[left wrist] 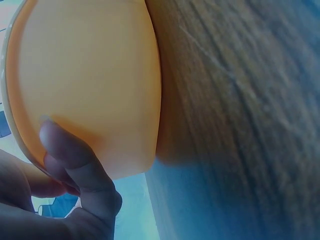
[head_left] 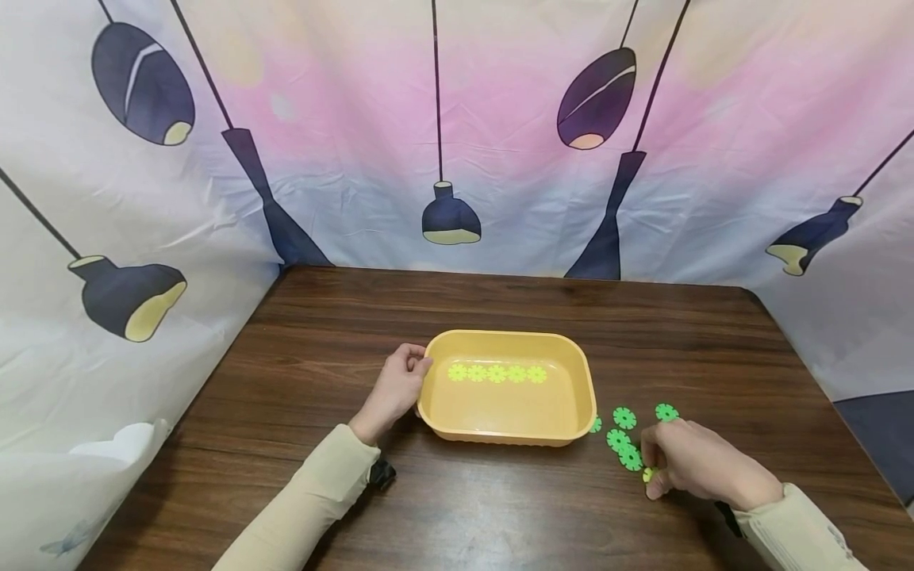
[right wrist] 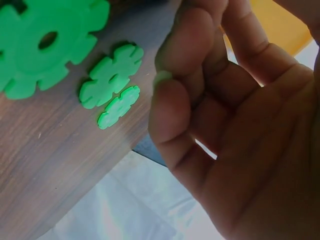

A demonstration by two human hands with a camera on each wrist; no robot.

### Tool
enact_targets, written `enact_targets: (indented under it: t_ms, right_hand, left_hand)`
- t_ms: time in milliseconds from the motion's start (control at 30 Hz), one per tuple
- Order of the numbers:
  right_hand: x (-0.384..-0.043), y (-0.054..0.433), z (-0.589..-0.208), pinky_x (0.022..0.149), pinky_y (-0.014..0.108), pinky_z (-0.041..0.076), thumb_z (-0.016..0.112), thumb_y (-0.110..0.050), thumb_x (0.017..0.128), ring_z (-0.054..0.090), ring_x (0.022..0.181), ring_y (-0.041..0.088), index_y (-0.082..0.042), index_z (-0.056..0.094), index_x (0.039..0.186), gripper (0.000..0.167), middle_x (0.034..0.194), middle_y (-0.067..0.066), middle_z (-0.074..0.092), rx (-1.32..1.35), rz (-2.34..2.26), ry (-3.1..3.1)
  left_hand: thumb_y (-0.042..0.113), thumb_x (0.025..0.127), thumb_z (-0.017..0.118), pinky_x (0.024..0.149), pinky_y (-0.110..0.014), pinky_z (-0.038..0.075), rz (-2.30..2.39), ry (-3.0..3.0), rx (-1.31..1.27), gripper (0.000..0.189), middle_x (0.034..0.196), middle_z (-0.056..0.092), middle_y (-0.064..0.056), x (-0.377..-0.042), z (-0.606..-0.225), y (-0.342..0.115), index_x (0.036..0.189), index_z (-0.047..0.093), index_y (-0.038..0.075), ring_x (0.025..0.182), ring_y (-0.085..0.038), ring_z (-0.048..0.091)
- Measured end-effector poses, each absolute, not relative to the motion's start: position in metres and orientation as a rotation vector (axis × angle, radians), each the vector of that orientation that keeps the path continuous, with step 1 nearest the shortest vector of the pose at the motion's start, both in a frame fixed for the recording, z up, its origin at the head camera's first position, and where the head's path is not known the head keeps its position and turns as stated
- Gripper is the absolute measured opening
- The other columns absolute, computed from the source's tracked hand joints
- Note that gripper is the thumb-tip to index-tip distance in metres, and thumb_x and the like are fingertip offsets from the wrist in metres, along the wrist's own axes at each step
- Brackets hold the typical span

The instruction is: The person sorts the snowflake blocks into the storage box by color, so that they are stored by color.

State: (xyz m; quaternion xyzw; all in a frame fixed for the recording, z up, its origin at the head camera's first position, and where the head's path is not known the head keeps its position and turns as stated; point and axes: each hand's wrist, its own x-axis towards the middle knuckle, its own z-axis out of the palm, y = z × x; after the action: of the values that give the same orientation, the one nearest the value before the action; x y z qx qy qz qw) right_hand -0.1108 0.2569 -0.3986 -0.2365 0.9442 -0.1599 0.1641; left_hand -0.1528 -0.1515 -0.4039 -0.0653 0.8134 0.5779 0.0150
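Observation:
My left hand grips the left end of a yellow plastic basin, thumb against its outer wall. On the basin's floor a row of several yellow-green notched discs runs from left to right. My right hand is low over the table, right of the basin. Its thumb and forefinger pinch a yellow notched disc, mostly hidden by the fingers. Beside these fingers lie several green notched discs, also visible in the right wrist view, where the nearest green disc looks large.
The dark wood table carries everything. One green disc is partly covered by the basin's right end, and another green disc lies just beyond the right hand. A printed cloth hangs behind the table and along its sides.

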Motion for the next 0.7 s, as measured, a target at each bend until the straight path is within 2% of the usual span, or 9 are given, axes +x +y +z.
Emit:
enact_targets:
  t_ms: [233, 700]
  right_hand:
    - [-0.117, 0.256, -0.397, 0.048, 0.021, 0.039, 0.089, -0.027, 0.064, 0.041, 0.056, 0.002, -0.025, 0.055, 0.071, 0.035, 0.062, -0.017, 0.048, -0.716, -0.456, 2.717]
    - [-0.128, 0.258, -0.381, 0.048, 0.021, 0.042, 0.079, -0.022, 0.079, 0.046, 0.056, 0.0, -0.021, 0.059, 0.077, 0.02, 0.066, -0.016, 0.057, -0.778, -0.644, 2.643]
  left_hand:
    - [0.014, 0.102, 0.049, 0.036, -0.029, 0.045, 1.795, 2.528, -0.208, 0.023, 0.08, 0.053, -0.015, -0.153, -0.405, -0.152, 0.118, 0.05, -0.003, 0.043, -0.017, 0.049]
    - [0.011, 0.102, 0.05, 0.035, -0.03, 0.045, 1.804, 2.537, -0.187, 0.022, 0.079, 0.052, -0.016, -0.153, -0.405, -0.151, 0.116, 0.051, -0.004, 0.044, -0.018, 0.048]
